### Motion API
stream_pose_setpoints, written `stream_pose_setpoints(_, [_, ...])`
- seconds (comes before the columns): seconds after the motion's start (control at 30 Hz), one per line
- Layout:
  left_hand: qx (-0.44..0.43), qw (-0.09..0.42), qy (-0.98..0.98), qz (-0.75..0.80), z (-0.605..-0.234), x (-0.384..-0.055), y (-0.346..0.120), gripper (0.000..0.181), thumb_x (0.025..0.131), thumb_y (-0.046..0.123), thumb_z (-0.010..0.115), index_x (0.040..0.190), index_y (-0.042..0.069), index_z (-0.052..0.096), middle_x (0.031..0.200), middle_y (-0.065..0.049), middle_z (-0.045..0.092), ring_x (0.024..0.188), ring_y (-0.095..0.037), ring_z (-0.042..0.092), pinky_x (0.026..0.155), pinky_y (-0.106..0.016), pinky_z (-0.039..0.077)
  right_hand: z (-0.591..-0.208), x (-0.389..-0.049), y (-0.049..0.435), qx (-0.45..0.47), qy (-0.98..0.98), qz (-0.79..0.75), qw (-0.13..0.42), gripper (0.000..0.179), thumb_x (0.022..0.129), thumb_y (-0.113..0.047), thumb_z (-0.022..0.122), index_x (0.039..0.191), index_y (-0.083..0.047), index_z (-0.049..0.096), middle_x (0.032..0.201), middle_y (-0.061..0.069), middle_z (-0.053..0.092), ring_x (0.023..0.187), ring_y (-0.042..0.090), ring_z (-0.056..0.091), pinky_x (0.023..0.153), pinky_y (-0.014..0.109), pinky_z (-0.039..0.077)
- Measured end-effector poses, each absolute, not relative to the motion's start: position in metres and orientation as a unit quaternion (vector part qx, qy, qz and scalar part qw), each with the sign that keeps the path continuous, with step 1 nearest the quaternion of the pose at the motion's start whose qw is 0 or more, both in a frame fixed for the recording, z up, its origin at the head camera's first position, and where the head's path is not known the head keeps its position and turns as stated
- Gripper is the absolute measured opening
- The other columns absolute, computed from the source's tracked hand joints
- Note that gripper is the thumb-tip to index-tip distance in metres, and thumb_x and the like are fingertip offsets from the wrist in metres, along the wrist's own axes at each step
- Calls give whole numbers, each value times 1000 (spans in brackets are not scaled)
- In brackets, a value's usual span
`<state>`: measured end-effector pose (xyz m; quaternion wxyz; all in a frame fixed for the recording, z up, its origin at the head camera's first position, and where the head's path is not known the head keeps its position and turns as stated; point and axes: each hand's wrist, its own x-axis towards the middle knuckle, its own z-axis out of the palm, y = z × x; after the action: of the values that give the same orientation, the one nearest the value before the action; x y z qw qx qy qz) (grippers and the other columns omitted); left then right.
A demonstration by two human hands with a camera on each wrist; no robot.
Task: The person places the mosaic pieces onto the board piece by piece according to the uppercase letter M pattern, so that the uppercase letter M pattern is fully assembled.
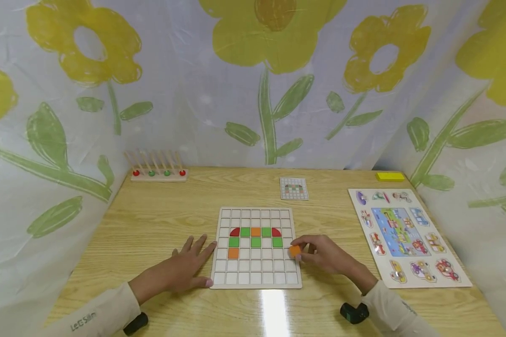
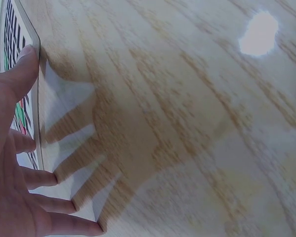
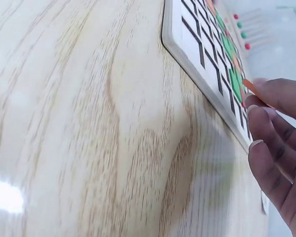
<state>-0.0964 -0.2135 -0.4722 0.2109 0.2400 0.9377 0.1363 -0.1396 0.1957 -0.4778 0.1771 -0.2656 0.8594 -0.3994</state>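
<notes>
A wooden grid board [image 1: 255, 282] lies on the table, with red, green and orange tiles set in its upper and middle cells. My right hand [image 1: 324, 252] pinches a square orange tile [image 1: 294, 251] between thumb and fingers at the board's right edge. In the right wrist view that orange tile [image 3: 256, 93] shows edge-on beside the grid. My left hand [image 1: 183, 267] rests with spread fingers along the board's left edge, its thumb at the lower left corner. The left wrist view shows the thumb [image 2: 25, 66] touching the board's rim.
Behind the board lies a small pattern card [image 1: 294, 189] printed with a similar design. A knobbed vehicle puzzle [image 1: 405, 234] lies at the right, a yellow block [image 1: 390, 176] behind it. A peg stand with beads [image 1: 159, 175] stands at the back left, near the flowered curtain [image 1: 185, 117].
</notes>
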Motion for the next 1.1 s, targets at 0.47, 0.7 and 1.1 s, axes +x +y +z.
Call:
stream_pose_setpoints(0.47, [241,205,939,136,-473,-96,-213,94,91,58,64,160,10,23,164,-29,16,144,-63,16,94,-84,30,-481,-141,185,-260,861,-399,179,32,95,-11,69,127,-6,68,103,3,69,72,7,59,61,22,49])
stream_pose_setpoints(0.7, [240,202,940,134,-474,-96,-213,94,91,58,65,160,10,24,164,-29,16,144,-62,16,94,-84,30,-482,-141,180,-254,856,-411,186,33,95,-9,69,128,-5,68,101,3,69,70,8,59,60,21,49])
stream_pose_setpoints(1.1, [245,199,939,138,-472,-95,-214,93,92,58,64,160,9,23,164,-29,16,144,-63,16,94,-84,31,-484,-142,172,-260,848,-423,187,30,93,-5,70,123,-5,69,95,3,66,67,7,56,58,19,45])
